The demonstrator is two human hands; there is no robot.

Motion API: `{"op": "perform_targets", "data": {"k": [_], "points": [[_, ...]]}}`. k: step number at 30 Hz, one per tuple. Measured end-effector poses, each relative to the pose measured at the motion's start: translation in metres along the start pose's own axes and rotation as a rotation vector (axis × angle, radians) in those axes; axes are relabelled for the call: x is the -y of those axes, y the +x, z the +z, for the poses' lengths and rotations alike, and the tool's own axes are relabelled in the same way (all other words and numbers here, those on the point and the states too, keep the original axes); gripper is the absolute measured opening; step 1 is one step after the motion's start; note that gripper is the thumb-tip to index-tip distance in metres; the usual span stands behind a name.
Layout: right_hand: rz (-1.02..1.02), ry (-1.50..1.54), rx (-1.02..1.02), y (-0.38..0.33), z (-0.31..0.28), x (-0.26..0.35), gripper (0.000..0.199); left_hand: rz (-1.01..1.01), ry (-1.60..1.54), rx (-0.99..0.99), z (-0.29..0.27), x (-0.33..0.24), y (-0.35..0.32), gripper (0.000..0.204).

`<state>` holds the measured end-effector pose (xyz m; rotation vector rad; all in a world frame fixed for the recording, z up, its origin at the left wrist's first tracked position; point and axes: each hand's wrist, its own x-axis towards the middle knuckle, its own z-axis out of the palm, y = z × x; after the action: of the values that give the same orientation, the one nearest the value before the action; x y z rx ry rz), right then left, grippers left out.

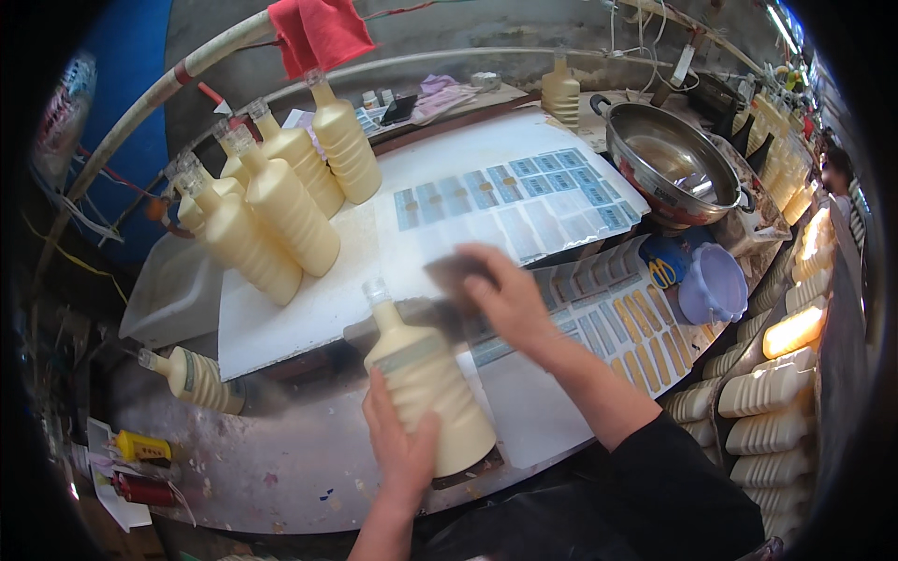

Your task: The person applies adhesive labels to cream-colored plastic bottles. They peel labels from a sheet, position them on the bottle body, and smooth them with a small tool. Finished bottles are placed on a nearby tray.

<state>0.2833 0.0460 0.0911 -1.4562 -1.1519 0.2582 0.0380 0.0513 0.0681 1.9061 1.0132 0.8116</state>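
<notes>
The left hand point(400, 449) grips a ribbed cream plastic bottle point(426, 388) (tilted); the right hand point(505, 299) presses a dark pad point(456, 271) on the white bench point(309, 309).

Worn grey worktable point(281, 458), stained and scuffed, fills the mid frame. Behind it, far side: rough grey concrete wall point(449, 28) w/ a curved white pipe point(159, 93) running across. Left of the table, a blue panel point(122, 56). Right of it, daylight comes in strong, bright glare. Loose wires hang above the far right corner.
</notes>
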Motion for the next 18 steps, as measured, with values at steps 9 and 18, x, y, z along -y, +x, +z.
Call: {"op": "perform_targets", "data": {"k": [9,18], "points": [[0.067,-0.761,-0.310,0.030,-0.091,-0.029,0.025,-0.015,-0.147,-0.026,0.004,0.004,-0.002,0.093],[-0.015,-1.158,-0.138,-0.013,-0.160,-0.055,0.023,-0.089,-0.347,-0.012,0.005,0.005,-0.009,0.090]]}}
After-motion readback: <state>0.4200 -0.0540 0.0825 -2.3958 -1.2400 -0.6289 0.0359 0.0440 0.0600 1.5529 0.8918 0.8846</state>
